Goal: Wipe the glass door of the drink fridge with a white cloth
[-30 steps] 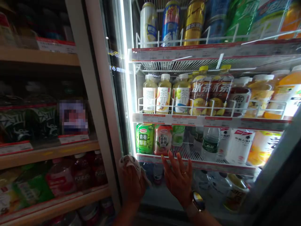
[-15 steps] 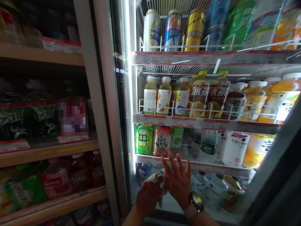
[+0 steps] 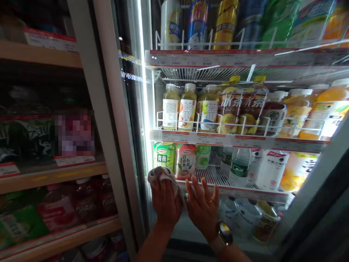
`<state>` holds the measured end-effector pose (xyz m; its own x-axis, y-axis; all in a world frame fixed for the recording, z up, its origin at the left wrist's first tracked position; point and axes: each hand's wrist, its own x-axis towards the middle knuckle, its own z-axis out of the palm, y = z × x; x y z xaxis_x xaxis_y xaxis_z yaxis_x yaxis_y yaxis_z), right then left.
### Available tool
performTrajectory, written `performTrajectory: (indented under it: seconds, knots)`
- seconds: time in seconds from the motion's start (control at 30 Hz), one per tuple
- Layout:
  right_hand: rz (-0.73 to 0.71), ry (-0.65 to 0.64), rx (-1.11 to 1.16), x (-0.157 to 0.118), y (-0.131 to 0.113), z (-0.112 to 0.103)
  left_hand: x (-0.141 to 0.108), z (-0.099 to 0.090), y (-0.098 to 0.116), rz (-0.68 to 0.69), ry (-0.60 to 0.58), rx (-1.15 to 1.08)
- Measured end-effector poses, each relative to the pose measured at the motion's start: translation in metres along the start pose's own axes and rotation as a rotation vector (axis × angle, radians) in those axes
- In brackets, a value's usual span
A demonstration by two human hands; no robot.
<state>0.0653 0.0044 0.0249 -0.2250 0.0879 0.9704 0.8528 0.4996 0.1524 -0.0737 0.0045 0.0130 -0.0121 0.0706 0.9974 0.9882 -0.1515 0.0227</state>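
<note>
My left hand (image 3: pixel 165 200) is shut on a crumpled beige cloth (image 3: pixel 163 176) and presses it against the glass door (image 3: pixel 167 233) of a lit drinks cooler. Beside it, my right hand (image 3: pixel 202 207) rests with fingers spread, apparently flat on the same glass, and holds nothing. That hand wears a ring and a wristwatch (image 3: pixel 225 233). Behind the glass, wire shelves hold bottled teas, juices and water, with cans above. The cloth partly hides a green tea bottle (image 3: pixel 163 156).
A pale door frame (image 3: pixel 114 109) runs up left of my hands. Further left stand wooden shelves (image 3: pixel 46 178) with red-labelled bottles and packaged goods. The cooler's dark right door edge (image 3: pixel 308 218) crosses the lower right. Price strips line the cooler shelves.
My left hand has wiped back and forth, going down towards my right hand and now up and left with the cloth. My right hand has barely moved.
</note>
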Motion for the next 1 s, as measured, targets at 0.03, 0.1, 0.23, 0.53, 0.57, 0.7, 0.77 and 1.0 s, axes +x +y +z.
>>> performTrajectory:
  seconds: [0.03,0.1,0.23,0.53,0.57,0.7,0.77,1.0]
  knots:
    - [0.007,-0.003,-0.009,-0.001,0.000,0.001,-0.004,0.002,0.005,0.037,-0.003,0.004]
    - [0.013,-0.007,-0.020,-0.002,0.001,0.003,-0.010,0.002,0.012,0.071,-0.014,0.008]
    - [-0.006,0.015,-0.029,-0.001,0.001,0.004,-0.007,-0.004,0.010,0.137,-0.015,-0.030]
    - [-0.022,-0.113,0.101,0.026,0.017,-0.032,0.040,-0.022,-0.048,0.030,-0.026,-0.003]
    - [-0.015,-0.088,0.093,0.034,0.022,-0.034,0.045,-0.023,-0.053,-0.024,-0.017,-0.007]
    - [-0.005,-0.028,0.004,0.061,0.039,-0.030,0.055,-0.021,-0.049,-0.158,0.013,-0.038]
    - [-0.036,-0.034,-0.032,0.066,0.041,-0.026,0.052,-0.016,-0.034,-0.153,0.020,-0.037]
    - [-0.053,-0.025,-0.041,0.061,0.039,-0.023,0.011,-0.004,0.026,0.161,-0.042,-0.073]
